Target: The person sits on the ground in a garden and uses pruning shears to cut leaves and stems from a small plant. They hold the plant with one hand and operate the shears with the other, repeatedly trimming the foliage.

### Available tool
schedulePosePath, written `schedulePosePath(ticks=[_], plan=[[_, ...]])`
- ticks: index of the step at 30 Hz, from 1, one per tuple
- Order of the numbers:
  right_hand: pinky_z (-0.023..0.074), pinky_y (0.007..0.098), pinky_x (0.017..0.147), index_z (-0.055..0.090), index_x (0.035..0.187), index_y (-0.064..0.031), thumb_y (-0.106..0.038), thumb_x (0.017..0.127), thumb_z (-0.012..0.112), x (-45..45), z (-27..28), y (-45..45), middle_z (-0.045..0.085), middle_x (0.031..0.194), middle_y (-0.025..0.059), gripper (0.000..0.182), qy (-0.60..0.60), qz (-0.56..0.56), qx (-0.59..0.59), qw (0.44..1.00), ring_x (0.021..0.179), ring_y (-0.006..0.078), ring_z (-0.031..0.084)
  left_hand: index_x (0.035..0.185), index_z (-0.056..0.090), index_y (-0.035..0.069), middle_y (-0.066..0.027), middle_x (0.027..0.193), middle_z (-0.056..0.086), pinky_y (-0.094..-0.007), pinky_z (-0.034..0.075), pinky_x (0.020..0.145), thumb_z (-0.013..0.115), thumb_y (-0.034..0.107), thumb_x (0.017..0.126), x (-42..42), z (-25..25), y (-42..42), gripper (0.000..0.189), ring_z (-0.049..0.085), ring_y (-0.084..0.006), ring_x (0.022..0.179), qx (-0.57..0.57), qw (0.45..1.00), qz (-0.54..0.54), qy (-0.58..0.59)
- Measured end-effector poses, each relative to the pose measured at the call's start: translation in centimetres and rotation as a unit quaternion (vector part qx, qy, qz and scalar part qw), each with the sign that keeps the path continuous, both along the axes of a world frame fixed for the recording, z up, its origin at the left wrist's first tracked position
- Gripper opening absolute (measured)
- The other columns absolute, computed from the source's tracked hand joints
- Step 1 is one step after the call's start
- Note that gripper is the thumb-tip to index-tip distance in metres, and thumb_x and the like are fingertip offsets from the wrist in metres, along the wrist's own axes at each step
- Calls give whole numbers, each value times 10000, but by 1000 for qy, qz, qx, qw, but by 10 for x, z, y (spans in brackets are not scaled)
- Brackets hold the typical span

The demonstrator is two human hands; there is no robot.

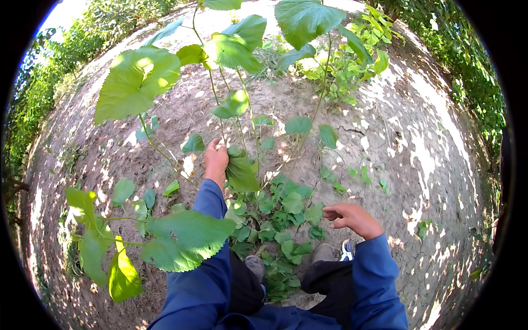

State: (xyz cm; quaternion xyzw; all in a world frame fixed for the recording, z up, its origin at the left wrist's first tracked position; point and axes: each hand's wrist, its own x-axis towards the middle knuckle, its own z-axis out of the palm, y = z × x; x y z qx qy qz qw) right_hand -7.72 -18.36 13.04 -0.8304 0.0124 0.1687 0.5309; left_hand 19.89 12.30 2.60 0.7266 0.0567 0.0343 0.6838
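My left hand (216, 161) is raised among thin upright plant stems (252, 111), its fingers closed at one stem, with a large green leaf (242, 174) hanging against its right side. Whether it grips the stem or the leaf is partly hidden by the hand. My right hand (350, 218) hovers lower down at the right, fingers slightly bent and holding nothing, beside the leafy low growth (293, 202). Broad toothed leaves (138, 82) stand above my left hand. Another big leaf (187, 239), with small holes, overlaps my left sleeve.
My shoes (255, 266) stand on either side of a heap of green leaves (280, 278). A white-and-dark object (346, 251) lies beside my right shoe. Dry, cracked soil (412, 165) surrounds the plants. A bushy light-green plant (330, 78) grows ahead, with dense foliage (466, 62) along both sides.
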Motion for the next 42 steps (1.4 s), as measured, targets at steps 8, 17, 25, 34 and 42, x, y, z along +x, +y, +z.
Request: schedulePosePath(ticks=[8,17,25,34,42], plan=[[468,301,853,550,1171,-25,-156,707,616,4,11,3,633,1058,99,486,-2,17,-38,999,970,201,608,1077,596,10,-112,912,627,-279,447,734,532,135,826,-13,-9,-21,288,568,-163,824,153,972,-180,-11],[460,299,873,545,1179,-22,-150,688,614,2,7,6,634,1054,104,513,5,12,-51,999,978,204,607,993,617,-5,-168,855,650,-341,477,735,539,121,829,-2,-8,32,221,619,-232,772,206,975,-75,-20],[480,293,826,566,1153,-37,-155,673,622,-2,4,-1,637,1027,94,497,-23,-13,-33,999,926,201,617,988,620,12,-157,880,639,-349,458,755,583,198,827,-43,-13,40,249,600,-238,809,335,911,-239,40],[468,315,853,552,1174,-2,-88,688,609,-29,36,-35,616,1074,114,497,-6,-148,59,987,974,191,579,1074,590,36,-228,1043,601,-419,450,856,588,200,790,-103,-107,22,328,566,-378,990,573,627,-521,78],[438,305,889,522,1204,20,-92,707,567,-87,34,-94,601,1098,134,511,-3,-262,62,963,1009,198,569,1016,591,30,-237,938,613,-435,466,787,573,175,787,-159,-149,-43,272,580,-390,916,533,591,-603,48]])
